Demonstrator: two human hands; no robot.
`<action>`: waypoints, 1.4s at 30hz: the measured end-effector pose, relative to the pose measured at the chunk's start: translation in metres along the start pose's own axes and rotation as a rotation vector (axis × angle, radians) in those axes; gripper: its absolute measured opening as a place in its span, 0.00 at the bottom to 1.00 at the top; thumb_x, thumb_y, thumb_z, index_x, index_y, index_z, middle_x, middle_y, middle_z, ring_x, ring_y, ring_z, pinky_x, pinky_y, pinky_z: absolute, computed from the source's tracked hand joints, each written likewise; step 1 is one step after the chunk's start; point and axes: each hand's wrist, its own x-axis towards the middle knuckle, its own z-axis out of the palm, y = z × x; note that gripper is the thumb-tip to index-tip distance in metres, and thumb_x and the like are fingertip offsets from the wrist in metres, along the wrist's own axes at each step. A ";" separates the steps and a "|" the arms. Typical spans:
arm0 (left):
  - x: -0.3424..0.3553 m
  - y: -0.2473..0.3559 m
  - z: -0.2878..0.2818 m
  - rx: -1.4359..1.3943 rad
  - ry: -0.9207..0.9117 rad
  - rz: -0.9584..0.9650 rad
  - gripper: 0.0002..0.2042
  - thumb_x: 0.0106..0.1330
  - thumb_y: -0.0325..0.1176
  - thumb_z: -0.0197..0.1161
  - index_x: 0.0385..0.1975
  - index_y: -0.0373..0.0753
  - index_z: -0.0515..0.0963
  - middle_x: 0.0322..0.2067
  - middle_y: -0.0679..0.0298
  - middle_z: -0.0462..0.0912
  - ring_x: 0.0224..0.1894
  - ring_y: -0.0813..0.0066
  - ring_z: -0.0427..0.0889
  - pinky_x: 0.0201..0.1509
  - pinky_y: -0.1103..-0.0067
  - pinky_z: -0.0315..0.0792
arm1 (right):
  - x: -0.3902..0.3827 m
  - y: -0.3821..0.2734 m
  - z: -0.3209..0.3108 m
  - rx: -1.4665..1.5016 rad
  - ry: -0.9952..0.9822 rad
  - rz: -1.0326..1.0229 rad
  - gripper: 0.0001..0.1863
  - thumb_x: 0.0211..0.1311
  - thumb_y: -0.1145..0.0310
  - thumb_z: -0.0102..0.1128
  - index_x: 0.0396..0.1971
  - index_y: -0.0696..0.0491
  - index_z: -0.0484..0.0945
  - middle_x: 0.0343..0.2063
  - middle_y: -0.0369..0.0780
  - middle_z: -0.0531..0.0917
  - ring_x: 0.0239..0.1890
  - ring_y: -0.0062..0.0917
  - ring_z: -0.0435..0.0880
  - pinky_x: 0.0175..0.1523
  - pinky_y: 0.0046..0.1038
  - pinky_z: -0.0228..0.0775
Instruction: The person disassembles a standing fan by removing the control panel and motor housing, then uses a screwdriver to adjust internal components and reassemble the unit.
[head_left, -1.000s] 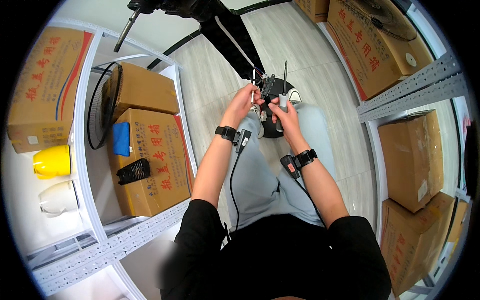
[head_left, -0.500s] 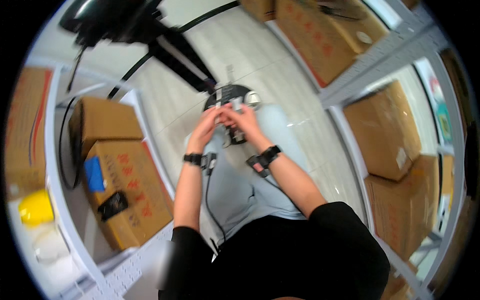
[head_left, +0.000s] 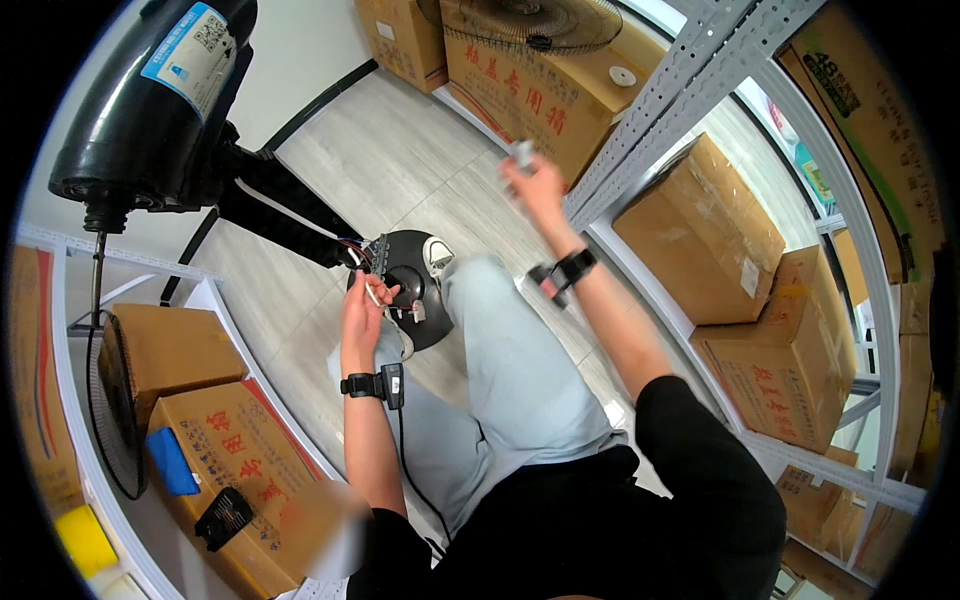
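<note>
Swung outward, the grey handle [head_left: 523, 152] is gripped by the right hand [head_left: 539, 188], while the white stick [head_left: 372, 293], pinched in the left hand [head_left: 361, 318], is best held steady.

Bright, even light glints off the black housing [head_left: 125, 130] and pale floor [head_left: 350, 130], while the right hand [head_left: 538, 190] is blurred, a smeared patch clouds the lower left, and fisheye distortion bends the shelves [head_left: 690, 108] toward the dark rim.

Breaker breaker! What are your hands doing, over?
Left hand: pinching slim white piece near terminal strip. Right hand: out to the right, holding blurred grey object. Black housing: upper left, apart from both hands.
</note>
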 end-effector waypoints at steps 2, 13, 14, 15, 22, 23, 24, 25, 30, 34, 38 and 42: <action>0.005 -0.001 -0.004 -0.130 -0.011 0.011 0.17 0.75 0.45 0.46 0.31 0.37 0.72 0.20 0.67 0.70 0.25 0.73 0.72 0.60 0.63 0.67 | 0.065 0.011 -0.044 -0.280 0.286 -0.144 0.17 0.52 0.58 0.65 0.36 0.56 0.81 0.24 0.44 0.85 0.27 0.32 0.84 0.36 0.35 0.74; 0.003 0.001 -0.013 -0.370 0.077 0.044 0.13 0.75 0.39 0.47 0.35 0.35 0.70 0.21 0.68 0.64 0.25 0.75 0.64 0.67 0.63 0.61 | 0.187 0.012 -0.115 -0.863 0.558 0.059 0.18 0.56 0.55 0.58 0.36 0.56 0.80 0.37 0.50 0.84 0.41 0.47 0.83 0.47 0.44 0.74; 0.003 0.002 -0.012 -0.372 0.091 0.046 0.13 0.75 0.39 0.47 0.35 0.35 0.70 0.21 0.68 0.64 0.25 0.75 0.64 0.67 0.63 0.61 | 0.189 0.014 -0.119 -0.928 0.560 0.038 0.16 0.56 0.58 0.60 0.34 0.57 0.80 0.34 0.50 0.85 0.39 0.44 0.84 0.44 0.43 0.77; 0.003 0.003 -0.012 -0.364 0.096 0.054 0.13 0.75 0.39 0.47 0.35 0.34 0.70 0.22 0.68 0.64 0.25 0.75 0.63 0.66 0.63 0.62 | 0.190 0.012 -0.118 -0.947 0.532 0.048 0.16 0.56 0.58 0.60 0.35 0.57 0.80 0.34 0.50 0.85 0.39 0.44 0.85 0.44 0.42 0.77; 0.008 0.004 -0.013 -0.382 0.080 0.041 0.13 0.75 0.39 0.48 0.34 0.35 0.70 0.22 0.68 0.64 0.25 0.75 0.63 0.63 0.63 0.65 | 0.197 0.013 -0.119 -0.957 0.484 0.117 0.17 0.56 0.58 0.60 0.37 0.56 0.81 0.36 0.50 0.85 0.41 0.45 0.84 0.46 0.42 0.76; 0.008 0.004 -0.012 -0.391 0.085 0.035 0.13 0.75 0.39 0.48 0.34 0.35 0.70 0.22 0.68 0.63 0.26 0.76 0.63 0.63 0.64 0.65 | 0.193 0.014 -0.121 -0.946 0.496 0.104 0.17 0.55 0.58 0.60 0.37 0.55 0.81 0.36 0.50 0.85 0.41 0.46 0.84 0.46 0.42 0.76; 0.007 0.004 -0.014 -0.408 0.056 0.045 0.12 0.75 0.38 0.48 0.36 0.34 0.70 0.22 0.68 0.63 0.26 0.75 0.63 0.63 0.64 0.65 | 0.189 0.014 -0.119 -0.934 0.501 0.087 0.16 0.55 0.58 0.60 0.37 0.55 0.81 0.36 0.50 0.85 0.41 0.46 0.84 0.46 0.42 0.75; 0.007 0.003 -0.016 -0.425 0.027 0.055 0.13 0.75 0.38 0.47 0.38 0.33 0.70 0.22 0.68 0.63 0.26 0.75 0.63 0.63 0.64 0.65 | 0.184 0.013 -0.116 -0.832 0.569 0.042 0.16 0.55 0.58 0.60 0.37 0.56 0.80 0.36 0.51 0.84 0.41 0.46 0.83 0.46 0.42 0.75; 0.005 0.004 -0.003 -0.328 0.097 0.095 0.18 0.76 0.37 0.44 0.58 0.31 0.65 0.22 0.69 0.65 0.27 0.76 0.67 0.64 0.64 0.64 | 0.131 0.044 -0.105 -0.223 0.661 -0.193 0.14 0.55 0.61 0.62 0.31 0.57 0.77 0.22 0.40 0.82 0.21 0.27 0.81 0.27 0.31 0.69; -0.002 0.003 -0.018 -0.296 0.116 0.179 0.16 0.74 0.33 0.46 0.59 0.37 0.66 0.23 0.69 0.69 0.28 0.77 0.70 0.63 0.61 0.65 | -0.004 0.011 -0.009 0.423 0.113 0.092 0.06 0.62 0.69 0.58 0.34 0.55 0.73 0.18 0.33 0.74 0.18 0.16 0.72 0.24 0.22 0.63; 0.014 -0.002 -0.024 -0.273 0.080 0.235 0.16 0.71 0.31 0.50 0.57 0.38 0.67 0.26 0.62 0.76 0.32 0.67 0.80 0.56 0.56 0.73 | -0.116 -0.004 0.066 0.477 -0.401 0.311 0.08 0.61 0.69 0.62 0.35 0.56 0.76 0.22 0.33 0.77 0.19 0.14 0.74 0.25 0.19 0.64; 0.017 0.004 -0.027 -0.301 0.087 0.257 0.15 0.72 0.31 0.49 0.56 0.38 0.67 0.24 0.59 0.79 0.31 0.62 0.82 0.54 0.59 0.74 | -0.156 -0.006 0.128 0.243 -0.546 0.225 0.11 0.60 0.66 0.65 0.38 0.55 0.78 0.22 0.33 0.80 0.18 0.12 0.76 0.23 0.17 0.65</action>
